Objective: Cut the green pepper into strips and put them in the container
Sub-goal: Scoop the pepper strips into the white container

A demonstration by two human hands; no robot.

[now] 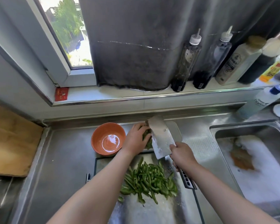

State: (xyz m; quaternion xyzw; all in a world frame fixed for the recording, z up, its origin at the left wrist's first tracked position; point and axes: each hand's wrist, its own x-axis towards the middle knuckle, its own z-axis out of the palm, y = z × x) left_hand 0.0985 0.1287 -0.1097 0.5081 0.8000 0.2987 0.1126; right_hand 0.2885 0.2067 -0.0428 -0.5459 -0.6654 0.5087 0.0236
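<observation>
The left hand (136, 139) was just right of the orange bowl (103, 131). Its fingers curled over a small bunch of strips (148, 143) and pushed them against the flat side of the cleaver (160, 136). The right hand (182, 155) held the cleaver's handle tight, further right of the bowl and closer to the person. A big pile of pepper strips (149, 178) lay on the board (152, 210), closer to the person than the bowl. The bowl had no pepper in it yet.

It looked like a scoop: hand and blade would squeeze the bunch and carry it into the bowl. The blade should stay low and flat, and the fingers should keep off its sharp edge. The trip was short, since the bowl sat right beside the left hand. The bunch had to go up over the bowl's rim, or strips could drop onto the tabletop (63, 159).

There was open tabletop left of the bowl. The wall stood close behind it. The foamy sink (212, 128) was well away to its right.
</observation>
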